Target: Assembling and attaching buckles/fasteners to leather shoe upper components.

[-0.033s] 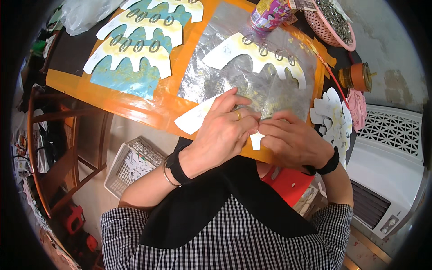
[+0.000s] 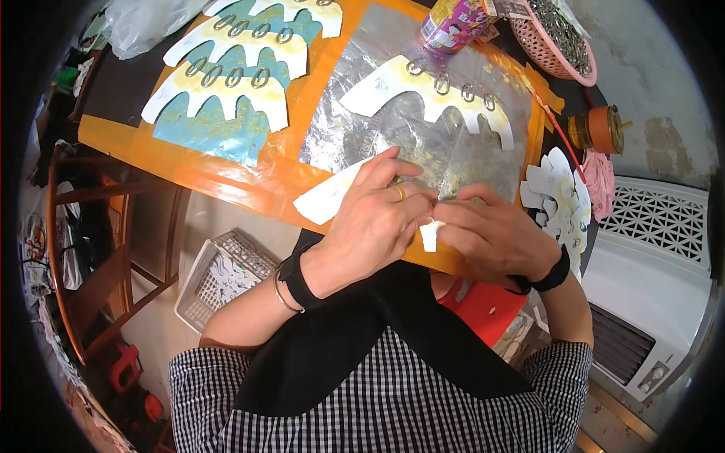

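A white piece with yellowish stains [image 2: 325, 198] lies at the table's near edge, mostly under my hands. My left hand [image 2: 374, 219] is closed over its middle, thumb and fingertips pinching the upper edge. Against those fingertips, my right hand [image 2: 491, 235] is closed on the same piece, its fingers bent. A narrow white tab pokes out below between the hands. Whatever sits between the fingertips is hidden. Just beyond, a similar scalloped white piece [image 2: 393, 84] carries several oval metal rings [image 2: 443, 81] along its yellowed upper edge.
More ringed white pieces [image 2: 226, 92] lie on a blue sheet at the left. A purple tin [image 2: 451, 29] and a pink basket of metal parts [image 2: 583, 74] stand at the back right. Stacked white pieces [image 2: 557, 181] lie right, near a white heater [image 2: 657, 279]. A white crate [image 2: 198, 298] sits below.
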Demonstrator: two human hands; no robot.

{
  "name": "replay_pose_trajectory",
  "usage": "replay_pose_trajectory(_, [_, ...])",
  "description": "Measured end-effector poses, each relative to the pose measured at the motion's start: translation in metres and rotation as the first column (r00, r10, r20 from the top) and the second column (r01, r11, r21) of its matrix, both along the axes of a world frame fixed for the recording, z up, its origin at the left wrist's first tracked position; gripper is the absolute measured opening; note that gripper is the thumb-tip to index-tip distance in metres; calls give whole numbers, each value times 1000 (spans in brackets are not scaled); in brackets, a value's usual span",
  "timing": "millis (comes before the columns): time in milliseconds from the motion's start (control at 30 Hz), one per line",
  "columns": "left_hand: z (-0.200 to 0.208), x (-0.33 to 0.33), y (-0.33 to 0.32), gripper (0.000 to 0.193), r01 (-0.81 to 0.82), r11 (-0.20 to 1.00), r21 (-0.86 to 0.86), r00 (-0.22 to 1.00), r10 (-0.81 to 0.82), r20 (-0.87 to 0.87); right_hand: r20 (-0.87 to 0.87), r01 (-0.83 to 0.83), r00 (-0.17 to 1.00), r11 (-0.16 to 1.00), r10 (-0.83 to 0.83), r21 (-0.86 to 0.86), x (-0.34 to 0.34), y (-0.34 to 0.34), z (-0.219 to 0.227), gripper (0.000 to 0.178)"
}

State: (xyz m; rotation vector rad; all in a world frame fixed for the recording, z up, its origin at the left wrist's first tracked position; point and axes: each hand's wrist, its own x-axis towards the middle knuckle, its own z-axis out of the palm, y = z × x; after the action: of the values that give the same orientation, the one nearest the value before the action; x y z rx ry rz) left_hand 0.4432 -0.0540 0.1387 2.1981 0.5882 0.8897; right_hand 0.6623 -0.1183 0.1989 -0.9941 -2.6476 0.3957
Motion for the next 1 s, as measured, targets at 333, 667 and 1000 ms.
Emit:
replay_pose_trajectory(333, [0,1,-2,17,-21,1000,-10,1000,21,-18,4,48,999,999,-48,-14,5,17,-18,42])
replay_pose_trajectory(667, [0,1,-1,17,4,999,-32,1000,-4,-4,-63,135,990,981,-127,138,0,-14,-13,49])
replay_pose_trajectory(1000, [-1,0,0,18,10,999,-38,1000,-10,-3,65,58,995,963,-78,262,-5,-14,-12,46])
